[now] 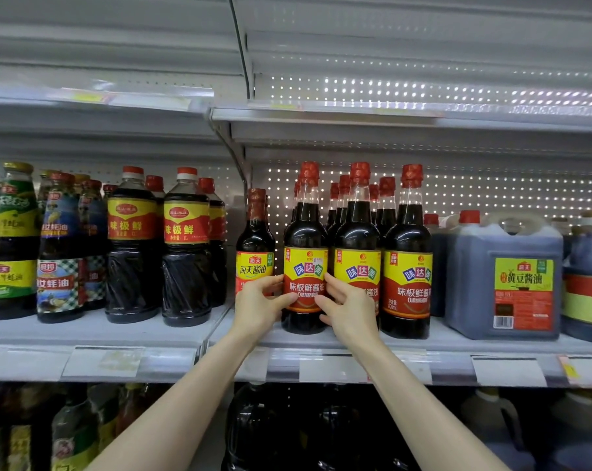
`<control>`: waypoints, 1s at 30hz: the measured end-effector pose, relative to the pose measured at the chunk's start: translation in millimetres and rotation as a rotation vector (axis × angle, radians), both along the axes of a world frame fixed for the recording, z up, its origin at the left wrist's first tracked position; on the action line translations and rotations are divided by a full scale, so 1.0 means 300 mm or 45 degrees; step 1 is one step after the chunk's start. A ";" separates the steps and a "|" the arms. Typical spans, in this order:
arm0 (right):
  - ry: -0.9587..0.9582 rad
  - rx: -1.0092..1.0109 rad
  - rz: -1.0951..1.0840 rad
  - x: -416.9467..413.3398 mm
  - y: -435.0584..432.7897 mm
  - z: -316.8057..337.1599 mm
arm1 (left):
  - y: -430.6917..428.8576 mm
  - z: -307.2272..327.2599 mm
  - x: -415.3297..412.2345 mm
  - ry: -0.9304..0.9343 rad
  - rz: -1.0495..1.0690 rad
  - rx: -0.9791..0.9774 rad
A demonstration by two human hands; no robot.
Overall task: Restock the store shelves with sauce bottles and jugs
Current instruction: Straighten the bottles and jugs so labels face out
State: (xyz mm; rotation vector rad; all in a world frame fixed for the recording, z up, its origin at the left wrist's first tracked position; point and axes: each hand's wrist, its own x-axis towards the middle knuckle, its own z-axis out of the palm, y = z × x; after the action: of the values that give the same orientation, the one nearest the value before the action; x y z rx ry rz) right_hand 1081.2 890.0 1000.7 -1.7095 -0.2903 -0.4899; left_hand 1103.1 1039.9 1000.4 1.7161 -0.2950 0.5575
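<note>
Both hands clasp one dark sauce bottle [305,263] standing upright at the shelf [124,334] front: left hand [257,305] on its left side, right hand [350,312] on its right. Red cap, yellow-red label. Two matching front-row bottles right of the grip, more behind. One jug [505,277] further right.

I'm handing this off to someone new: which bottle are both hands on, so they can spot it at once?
Look at the middle shelf, just right of the upright post. Three tall matching bottles with yellow-and-red labels stand in front there; the held bottle is the leftmost, between the left hand and right hand. The bottle to its left is shorter.
</note>
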 end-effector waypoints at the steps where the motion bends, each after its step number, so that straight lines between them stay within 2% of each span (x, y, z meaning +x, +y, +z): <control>1: -0.003 -0.001 -0.008 0.003 0.003 0.000 | 0.000 0.000 0.001 0.003 0.007 0.004; 30: -0.021 -0.190 -0.169 0.054 0.030 0.000 | -0.004 0.013 0.040 0.057 -0.021 0.005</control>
State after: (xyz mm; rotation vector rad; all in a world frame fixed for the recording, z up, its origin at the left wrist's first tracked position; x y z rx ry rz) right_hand 1097.4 899.0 1000.6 -1.8790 -0.2308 -0.5925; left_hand 1115.0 1038.8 1004.2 1.7259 -0.2782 0.5057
